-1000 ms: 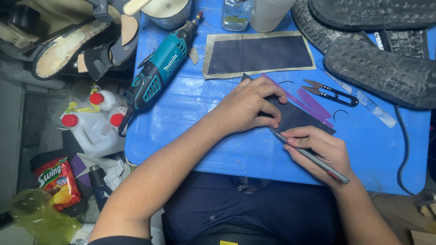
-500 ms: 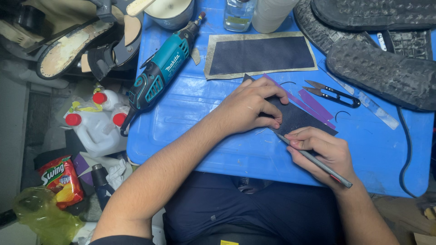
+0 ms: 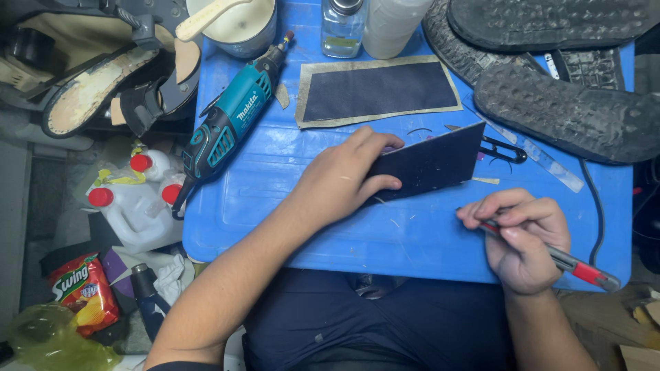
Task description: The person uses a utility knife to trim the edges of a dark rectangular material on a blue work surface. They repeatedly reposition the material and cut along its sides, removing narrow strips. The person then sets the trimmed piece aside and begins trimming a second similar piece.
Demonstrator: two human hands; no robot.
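Fingers of the left hand curl over the near end of a dark rubber sheet, thumb under its lower edge, clamping it so that it lifts at a tilt off the blue table. The sheet stretches away from that hand toward the right, its far corner just short of black scissors lying flat beyond it.

The right hand sits nearer the body and to the right of the left, apart from the sheet. Its fingers are closed around a slim red-and-grey utility knife, the tip pointing left past the fingertips and the tail sticking out behind the palm.

Beyond the left hand lies a second dark rectangular piece with a pale glued border, flat on the table. To the left of that hand rests a teal rotary tool. Beyond the right hand, black treaded shoe soles overlap at the table's far corner, and a clear ruler lies just in front of them.
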